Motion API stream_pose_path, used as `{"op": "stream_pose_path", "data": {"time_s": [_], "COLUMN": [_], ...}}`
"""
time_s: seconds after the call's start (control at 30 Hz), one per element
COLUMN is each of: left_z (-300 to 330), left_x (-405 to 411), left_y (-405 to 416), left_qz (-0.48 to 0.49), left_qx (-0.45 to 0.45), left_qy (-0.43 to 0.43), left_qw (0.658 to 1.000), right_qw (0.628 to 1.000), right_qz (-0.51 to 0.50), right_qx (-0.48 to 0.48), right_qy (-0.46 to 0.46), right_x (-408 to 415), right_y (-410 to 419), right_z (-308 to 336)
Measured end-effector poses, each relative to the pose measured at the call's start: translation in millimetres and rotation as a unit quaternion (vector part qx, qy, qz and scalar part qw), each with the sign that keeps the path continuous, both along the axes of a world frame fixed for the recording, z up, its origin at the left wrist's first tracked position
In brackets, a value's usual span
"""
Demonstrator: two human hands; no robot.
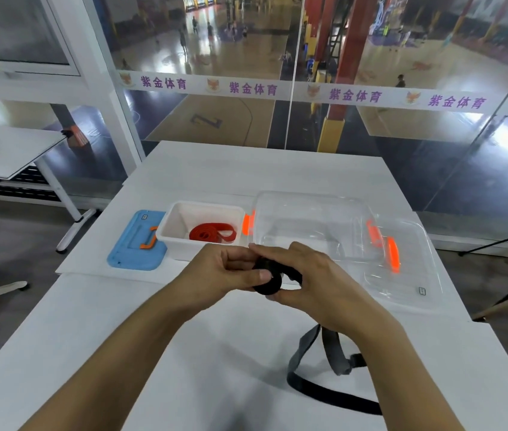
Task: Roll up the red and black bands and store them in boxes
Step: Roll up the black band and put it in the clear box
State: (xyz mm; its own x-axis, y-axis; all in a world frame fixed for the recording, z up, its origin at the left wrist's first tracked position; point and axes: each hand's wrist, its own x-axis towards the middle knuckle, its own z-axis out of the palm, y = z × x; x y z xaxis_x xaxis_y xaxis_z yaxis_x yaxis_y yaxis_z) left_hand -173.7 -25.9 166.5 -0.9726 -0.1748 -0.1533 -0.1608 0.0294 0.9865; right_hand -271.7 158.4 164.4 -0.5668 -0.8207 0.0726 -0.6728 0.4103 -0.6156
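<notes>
Both hands meet just above the surface (pixel 159 353), clamped on the black band (pixel 266 279). L hand (pixel 224 272): thumb pressed on the coil face, fingers curled behind, prob. to stop the roll springing open. R hand (pixel 312 275): fingers wrapped over the coil's far side, pinching from below, prob. to feed and turn the next wrap. Unrolled tail of the band runs under the R wrist and lies slack on the surface near the R forearm, so rolling is approx. partway done.

Red band (pixel 212 234) sits coiled in the white box (pixel 165 227), just beyond the L hand; blue lid (pixel 136 244) lies off, beside it. Clear box (pixel 312 225) stands open beyond the R hand w/ clear lid (pixel 408 275) alongside, prob. ready for the black roll.
</notes>
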Motion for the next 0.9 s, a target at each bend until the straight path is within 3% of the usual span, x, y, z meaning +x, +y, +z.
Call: {"op": "stream_pose_path", "data": {"time_s": [0.17, 0.33, 0.6, 0.77, 0.9], "left_z": [-8, -14, -20, -19, -5], "left_x": [-1, -6, -6, 1, 6], "left_y": [17, 35, 51, 31, 6], "left_qz": [0.114, 0.214, 0.218, 0.137, 0.050], "left_qx": [0.082, 0.189, 0.185, 0.194, 0.096], "left_qy": [0.050, 0.057, 0.014, -0.042, -0.014], "left_qw": [0.989, 0.957, 0.958, 0.970, 0.994], "right_qw": [0.995, 0.979, 0.948, 0.982, 0.998], "right_qz": [-0.052, -0.117, -0.249, -0.133, 0.001], "right_qx": [-0.087, -0.163, -0.198, -0.130, -0.046], "right_qy": [-0.024, -0.034, 0.006, -0.037, -0.031], "right_x": [4, 20, 39, 13, -7], "right_y": [0, -8, -32, -16, -3], "right_z": [-6, -21, -45, -34, -7]}}
